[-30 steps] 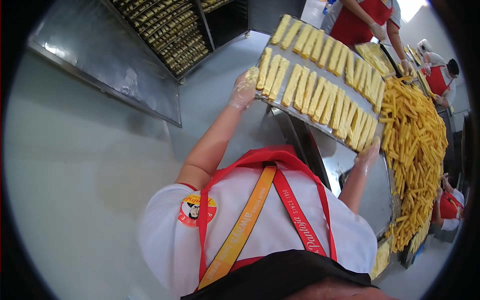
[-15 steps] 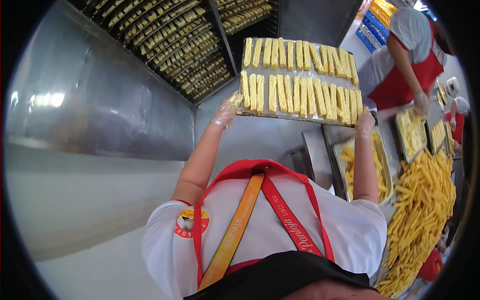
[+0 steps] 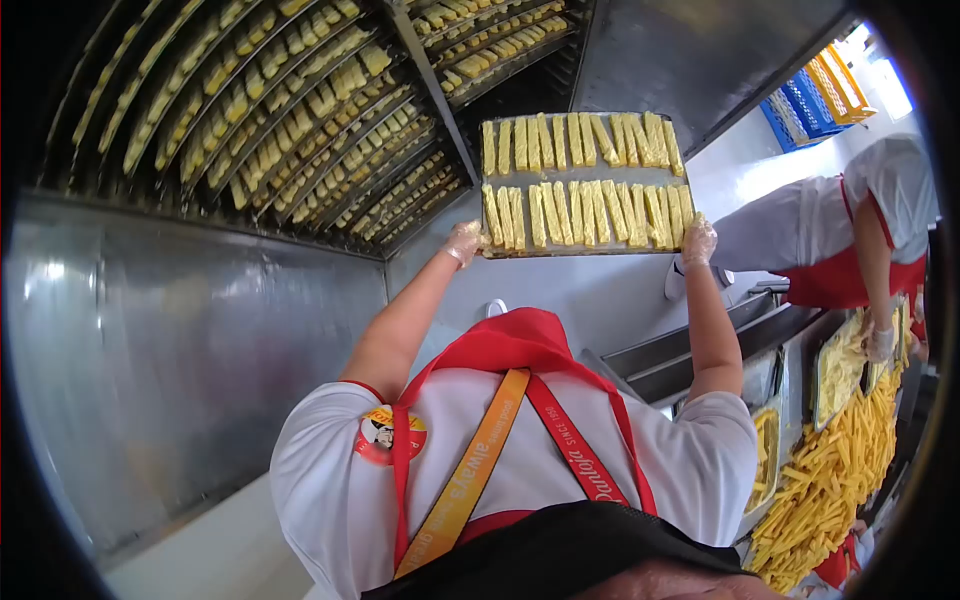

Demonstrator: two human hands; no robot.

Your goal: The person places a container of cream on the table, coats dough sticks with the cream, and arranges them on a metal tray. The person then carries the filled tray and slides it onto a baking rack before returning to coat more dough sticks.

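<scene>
A metal tray [image 3: 560, 177] is held out in front of me, its long side facing me. On it lie two rows of pale yellow dough sticks [image 3: 547, 142]. My left hand [image 3: 465, 243], in a clear plastic glove, grips the near left corner. The near right corner is in my right hand [image 3: 699, 240], gloved the same way. Both hands are closed round the tray's edge, and the fingers beneath it are hidden. Just beyond the tray and to its left stands a tall metal rack [image 3: 432, 75] filled with several similar trays of sticks.
A smooth metal wall [image 3: 200, 310] runs along my left. On the right, a co-worker in a red apron [image 3: 850, 283] reaches a gloved hand [image 3: 880, 342] over trays. A large pile of yellow sticks [image 3: 820, 510] covers the worktable. Blue crates [image 3: 800, 108] and an orange crate [image 3: 838, 82] stand behind.
My view has turned toward the rack, which now fills more of the upper left. The tray, still in both hands, is more level and nearer the rack. The worktable has shifted toward the lower right.
</scene>
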